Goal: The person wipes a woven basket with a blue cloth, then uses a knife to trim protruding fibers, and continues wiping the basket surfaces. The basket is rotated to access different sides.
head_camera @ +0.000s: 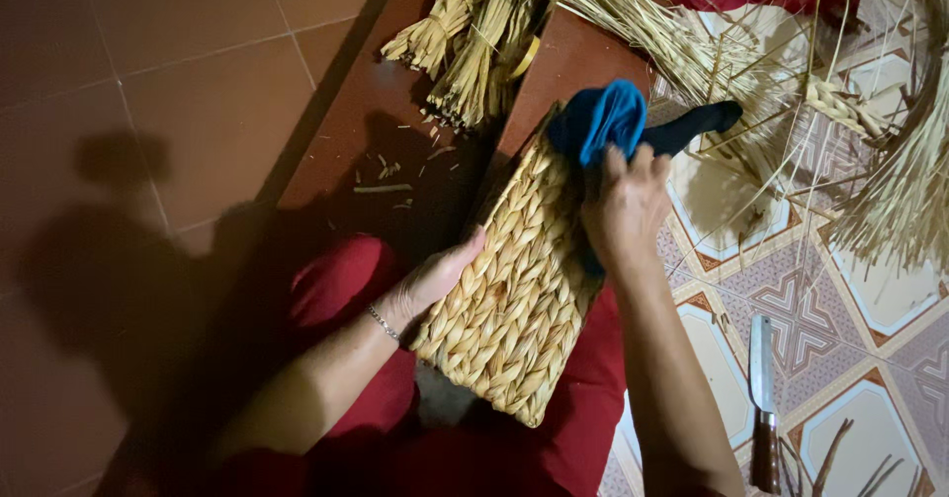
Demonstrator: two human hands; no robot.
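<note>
You sit on the floor with your lap, in red cloth, at six o'clock. A woven straw basket, rectangular and plaited in thick golden braids, rests tilted across your lap, its long side running from six o'clock up toward twelve.

Your left hand curls around the basket's left edge at about nine o'clock, thumb over the rim, steadying it. Your right hand closes on a blue cloth pressed against the basket's upper right corner, at about one o'clock; a darker part of the cloth trails off to the right.

To do this well, keep the left hand firm so the basket does not swing, and keep the cloth bunched under your fingers so it follows the ridges of the braid.

At four o'clock, well apart from your hands, a knife with a brown handle lies on the patterned floor tiles; mind it with your elbow. Farther off, from twelve to two o'clock, lie bundles of dry straw and loose strands.
</note>
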